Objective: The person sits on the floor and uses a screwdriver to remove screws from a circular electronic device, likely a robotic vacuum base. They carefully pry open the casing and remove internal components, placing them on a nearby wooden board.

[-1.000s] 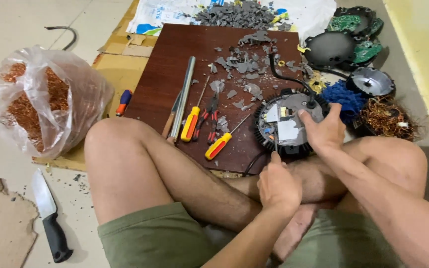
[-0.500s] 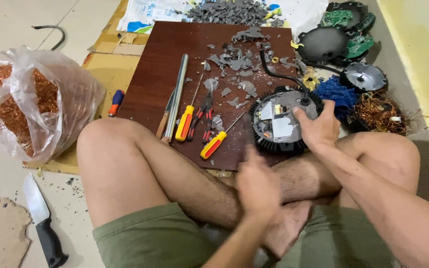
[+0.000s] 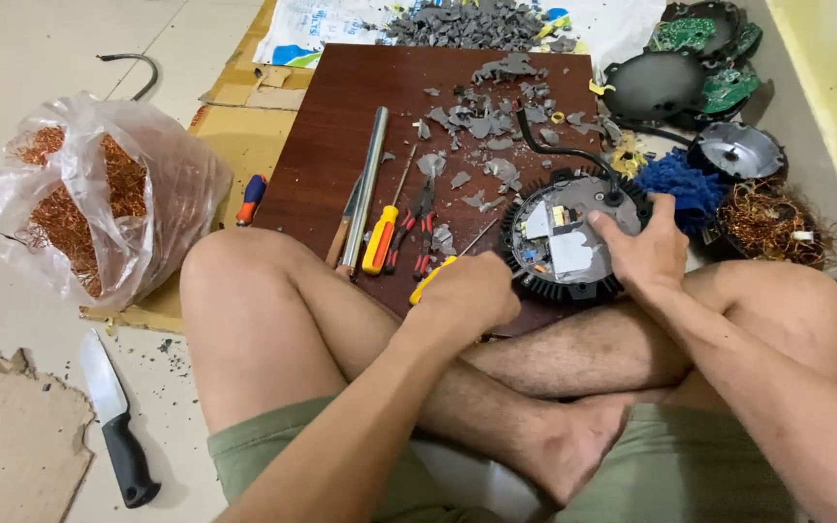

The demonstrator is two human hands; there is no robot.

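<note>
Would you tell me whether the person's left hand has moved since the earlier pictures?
Yes. The left hand has gone forward from the lap onto the yellow-handled screwdriver on the wooden board.

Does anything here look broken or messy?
Yes. Grey broken fragments lie scattered over the brown board, and a knife lies loose on the floor beside torn cardboard.

Counts, head view:
- Yellow-handled screwdrivers: 2, one free (image 3: 380,239), one under the left hand (image 3: 430,281).
- Pliers (image 3: 417,230): 1 pair.
- Metal rod (image 3: 364,186): 1.
- Knife (image 3: 113,421): 1, at 8 o'clock.
- Bag of copper wire (image 3: 89,203): 1, at 9 o'clock.
- Green circuit boards (image 3: 704,58): at least 2, at 1 o'clock.
</note>
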